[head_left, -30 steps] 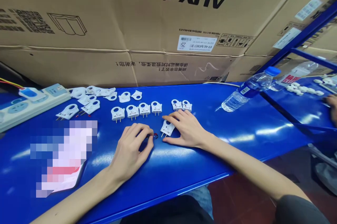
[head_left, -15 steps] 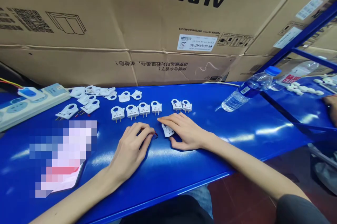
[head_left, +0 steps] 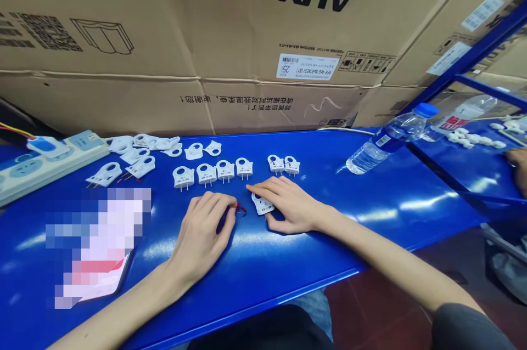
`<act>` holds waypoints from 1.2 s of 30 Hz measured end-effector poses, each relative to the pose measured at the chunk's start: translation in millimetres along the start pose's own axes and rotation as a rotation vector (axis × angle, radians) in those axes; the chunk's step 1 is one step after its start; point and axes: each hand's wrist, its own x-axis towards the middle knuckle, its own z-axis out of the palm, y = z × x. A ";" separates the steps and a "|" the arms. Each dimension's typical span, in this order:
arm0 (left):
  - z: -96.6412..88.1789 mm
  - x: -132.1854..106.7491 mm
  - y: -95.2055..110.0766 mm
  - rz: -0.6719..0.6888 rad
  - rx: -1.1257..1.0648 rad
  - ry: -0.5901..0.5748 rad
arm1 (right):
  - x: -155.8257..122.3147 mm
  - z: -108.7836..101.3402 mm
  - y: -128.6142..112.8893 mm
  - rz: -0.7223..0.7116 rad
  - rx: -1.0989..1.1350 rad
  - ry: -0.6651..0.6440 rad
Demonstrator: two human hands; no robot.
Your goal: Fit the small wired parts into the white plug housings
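My right hand [head_left: 290, 207] is closed round the edge of a white plug with a ring-shaped top [head_left: 261, 204], held low over the blue table. Close to it on the left, my left hand [head_left: 208, 224] has its thumb and forefinger drawn together at a small red and dark wire piece [head_left: 241, 209]. The fingertips partly cover that piece. Behind my hands stands a row of similar white plugs [head_left: 225, 171] with their pins toward me. Two more plugs [head_left: 275, 164] stand apart, farther right, with small red parts showing inside.
White plug parts [head_left: 142, 144] lie heaped at the back left beside a power strip [head_left: 53, 161]. A blurred-out phone [head_left: 107, 251] lies at left. A water bottle [head_left: 391, 139] leans at right. Cardboard boxes [head_left: 230, 37] wall the back; another person's hand [head_left: 519, 166] shows at far right.
My left hand has shifted slightly left, showing more of the red wire piece. The plug in my right hand has turned a little, so more of its face shows.
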 end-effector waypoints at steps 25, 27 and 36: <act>1.6 -0.5 -1.0 0.176 -0.120 0.134 | 1.3 9.3 -5.6 -0.008 0.139 0.104; 1.1 -0.6 -0.6 0.204 -0.122 0.147 | 1.7 10.8 -7.4 -0.011 0.152 0.117; 2.0 -2.0 -0.3 0.182 -0.094 0.103 | 2.3 13.2 -10.7 -0.036 0.081 0.139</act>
